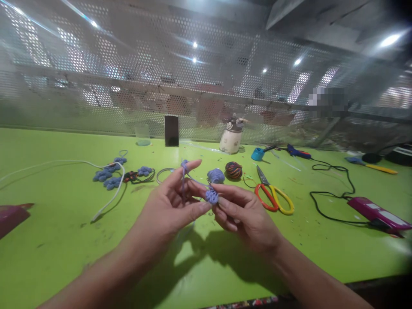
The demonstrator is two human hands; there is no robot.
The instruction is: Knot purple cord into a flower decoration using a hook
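A small round piece of purple crochet is pinched between my two hands above the green table. My left hand grips its left side with the thumb, index finger raised, and purple yarn runs from loops on that finger down to the piece. On the other side, my right hand holds the piece between thumb and fingers; whether a hook is in these fingers cannot be made out. Just behind them sit a purple yarn ball and a dark multicoloured yarn ball.
Scissors with red and yellow handles lie to the right, near a magenta power strip. Several blue-purple crochet flowers and a white cable are at left. Behind stand a phone and a bottle.
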